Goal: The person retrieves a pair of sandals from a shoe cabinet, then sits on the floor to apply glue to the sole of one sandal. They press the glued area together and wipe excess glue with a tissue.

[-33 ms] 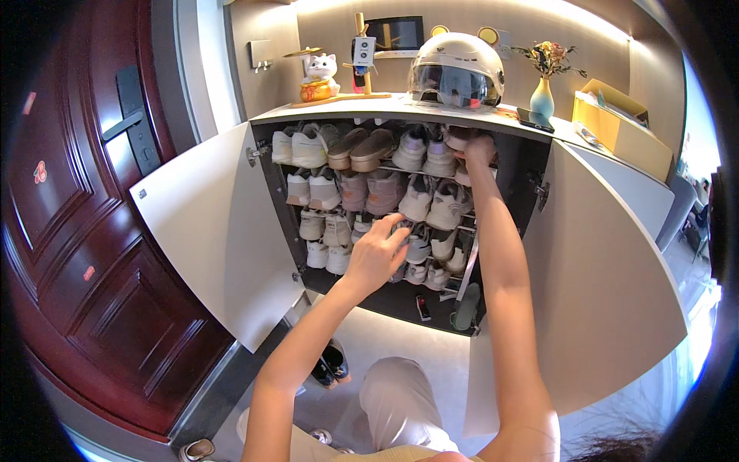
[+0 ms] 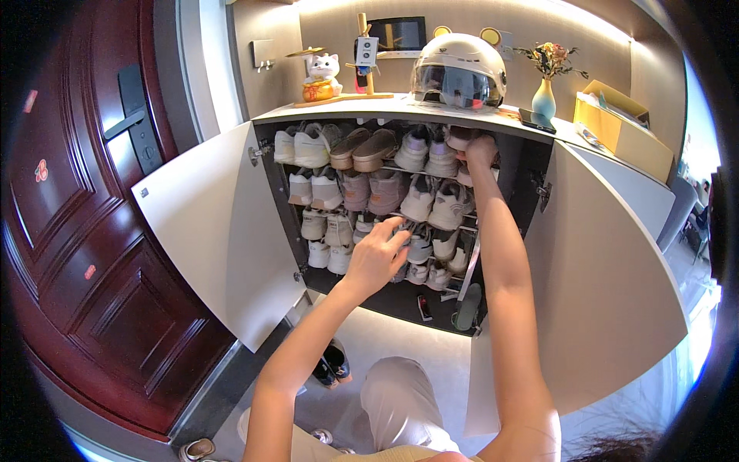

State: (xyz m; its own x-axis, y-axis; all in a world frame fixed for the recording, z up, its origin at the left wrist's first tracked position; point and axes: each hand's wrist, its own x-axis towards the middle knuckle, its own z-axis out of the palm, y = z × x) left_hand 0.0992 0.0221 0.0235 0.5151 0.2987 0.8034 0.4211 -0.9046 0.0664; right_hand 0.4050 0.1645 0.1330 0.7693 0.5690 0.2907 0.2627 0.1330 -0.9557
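The left door [image 2: 219, 239] of the shoe cabinet [image 2: 381, 302] stands open. At the top row's left end are chunky white sneakers [image 2: 311, 147]; next come brown slip-ons [image 2: 376, 151] with smooth, rounded backs. Lower down, the left hand [image 2: 376, 254] hangs in front of the shoes, its fingers loosely bent and parted, holding nothing. Pale sneakers [image 2: 412, 152] with lilac linings follow on the top row. At that row's right end sits a dull brownish shoe [image 2: 459, 137], partly covered by the right hand [image 2: 483, 151]; those fingers are mostly hidden, so I cannot tell whether they pinch it.
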